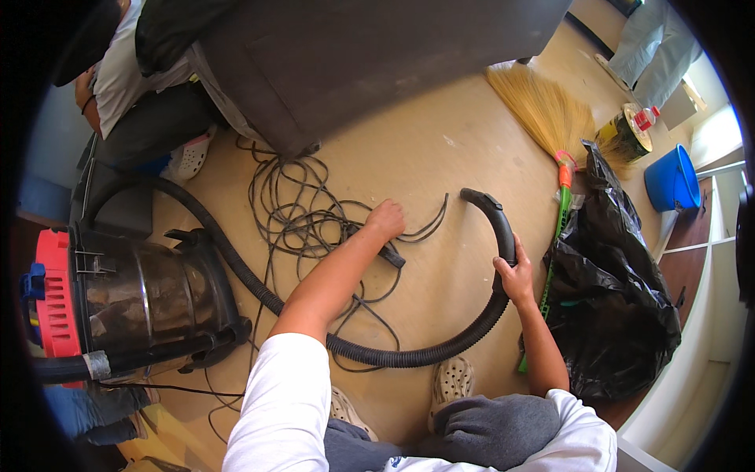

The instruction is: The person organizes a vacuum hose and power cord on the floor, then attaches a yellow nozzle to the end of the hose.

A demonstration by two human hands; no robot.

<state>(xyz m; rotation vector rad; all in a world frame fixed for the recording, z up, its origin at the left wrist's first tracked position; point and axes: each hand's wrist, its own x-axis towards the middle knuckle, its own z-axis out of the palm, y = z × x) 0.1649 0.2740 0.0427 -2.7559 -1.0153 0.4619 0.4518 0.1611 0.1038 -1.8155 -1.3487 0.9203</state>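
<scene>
My right hand [515, 277] is wrapped round the curved black end of a vacuum cleaner hose [464, 346], lifted in front of me. That hose loops across the floor past my left arm to the vacuum cleaner [149, 295], a drum with a red top lying on its side at the left. My left hand [387, 220] is closed over the tangled black power cord [287, 193], and a loop of it comes out to the right of the fingers. Just below that hand is a black plug or connector [391, 256] on the cord.
A straw broom [543, 106] with a green handle lies at the right beside a black plastic bag [605, 299]. Beyond are a blue bucket [672, 179] and a bottle with a red label [646, 118]. A dark grey piece of furniture [377, 63] blocks the far side. Other people are at the edges.
</scene>
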